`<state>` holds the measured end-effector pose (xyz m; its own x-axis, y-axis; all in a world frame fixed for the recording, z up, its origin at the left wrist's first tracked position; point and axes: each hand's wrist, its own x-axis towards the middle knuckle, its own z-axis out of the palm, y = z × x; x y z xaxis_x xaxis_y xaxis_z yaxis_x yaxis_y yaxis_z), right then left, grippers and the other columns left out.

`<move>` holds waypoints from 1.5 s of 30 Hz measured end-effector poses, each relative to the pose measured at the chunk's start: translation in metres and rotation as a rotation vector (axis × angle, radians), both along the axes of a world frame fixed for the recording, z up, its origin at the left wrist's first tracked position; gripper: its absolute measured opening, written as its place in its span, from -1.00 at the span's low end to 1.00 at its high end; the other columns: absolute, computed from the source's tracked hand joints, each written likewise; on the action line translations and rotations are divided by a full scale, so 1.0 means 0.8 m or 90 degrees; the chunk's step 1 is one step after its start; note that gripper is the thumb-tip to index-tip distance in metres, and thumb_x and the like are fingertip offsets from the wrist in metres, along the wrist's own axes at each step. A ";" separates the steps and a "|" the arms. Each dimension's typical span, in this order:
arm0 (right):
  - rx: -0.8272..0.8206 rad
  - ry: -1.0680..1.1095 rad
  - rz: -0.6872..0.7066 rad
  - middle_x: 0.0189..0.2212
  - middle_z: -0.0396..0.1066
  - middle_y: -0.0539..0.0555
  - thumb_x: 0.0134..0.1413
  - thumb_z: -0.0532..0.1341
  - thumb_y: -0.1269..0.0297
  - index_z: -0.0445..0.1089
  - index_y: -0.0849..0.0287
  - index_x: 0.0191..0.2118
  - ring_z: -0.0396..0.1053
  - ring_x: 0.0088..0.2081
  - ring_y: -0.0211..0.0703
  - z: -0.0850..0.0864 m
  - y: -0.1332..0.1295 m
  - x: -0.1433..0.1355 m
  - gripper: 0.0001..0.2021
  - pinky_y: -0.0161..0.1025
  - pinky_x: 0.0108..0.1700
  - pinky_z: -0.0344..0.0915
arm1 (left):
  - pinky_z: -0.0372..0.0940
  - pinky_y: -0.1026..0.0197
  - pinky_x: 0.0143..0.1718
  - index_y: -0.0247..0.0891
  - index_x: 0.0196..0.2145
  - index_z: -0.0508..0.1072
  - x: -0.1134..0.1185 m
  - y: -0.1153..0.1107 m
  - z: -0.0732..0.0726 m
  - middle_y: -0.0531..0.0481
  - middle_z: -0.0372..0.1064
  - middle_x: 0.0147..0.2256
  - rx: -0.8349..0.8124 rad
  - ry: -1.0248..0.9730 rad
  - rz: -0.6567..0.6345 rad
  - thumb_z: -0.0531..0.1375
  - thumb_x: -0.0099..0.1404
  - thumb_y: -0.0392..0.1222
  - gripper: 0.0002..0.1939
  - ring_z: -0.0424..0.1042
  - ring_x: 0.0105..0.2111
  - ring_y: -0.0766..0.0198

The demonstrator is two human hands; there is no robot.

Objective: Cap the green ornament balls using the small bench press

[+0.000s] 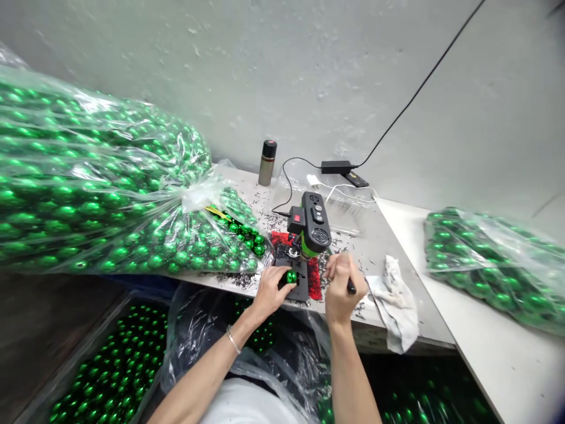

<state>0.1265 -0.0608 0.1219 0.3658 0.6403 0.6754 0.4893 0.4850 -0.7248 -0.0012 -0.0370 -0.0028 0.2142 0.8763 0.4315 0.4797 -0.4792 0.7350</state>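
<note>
My left hand (272,290) is closed around a shiny green ball (292,277), thumb and fingers on its sides. That ball sits on the black base plate (301,292) of a small black-and-green machine (315,221) with round vents and buttons. Right of the machine, my right hand (345,287) makes a fist around a slim black handle (351,287). Only the handle's end shows below the fist; the rest is hidden. Red cloth (313,279) lies under the plate, and small dark scraps litter the tabletop around it.
A large clear bag of green balls (88,188) fills the left side. Behind stand a dark-capped canister (267,163) and a power adapter (336,167) with cables. A white rag (394,306) hangs over the front edge. Another bag of balls (489,253) lies at right; an open container (110,359) sits below.
</note>
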 end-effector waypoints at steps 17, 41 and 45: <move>0.050 -0.008 0.013 -0.54 0.21 -0.04 0.32 0.01 0.31 0.21 0.14 -0.50 0.22 -0.48 -0.28 -0.025 -0.004 -0.005 -0.68 -0.25 -0.40 0.15 | 0.32 0.05 -0.07 -0.25 -0.07 0.50 -0.067 0.089 0.043 -0.09 0.49 -0.31 -0.075 0.080 0.048 0.26 0.21 -0.19 -0.70 0.48 -0.27 0.09; 0.061 -0.001 0.004 -0.53 0.21 -0.04 0.32 -0.01 0.36 0.19 0.13 -0.51 0.23 -0.46 -0.27 -0.023 -0.003 -0.009 -0.68 -0.24 -0.39 0.17 | 0.43 0.06 -0.08 -0.28 -0.09 0.55 -0.011 0.040 0.022 -0.08 0.57 -0.23 -0.394 -0.294 0.006 0.35 0.12 -0.14 -0.62 0.54 -0.22 0.11; 0.058 -0.008 0.007 -0.52 0.21 -0.04 0.32 -0.01 0.38 0.19 0.14 -0.50 0.24 -0.46 -0.29 -0.019 -0.003 -0.009 -0.69 -0.25 -0.39 0.17 | 0.36 -0.01 0.02 -0.24 -0.04 0.52 0.000 0.033 0.021 -0.15 0.53 -0.09 -0.189 -0.058 0.019 0.30 0.19 -0.18 -0.64 0.49 -0.08 0.04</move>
<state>0.1196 -0.0631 0.1069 0.3505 0.5795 0.7357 0.4929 0.5538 -0.6710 -0.0015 -0.0106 0.0142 0.1591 0.9723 0.1713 0.4157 -0.2234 0.8816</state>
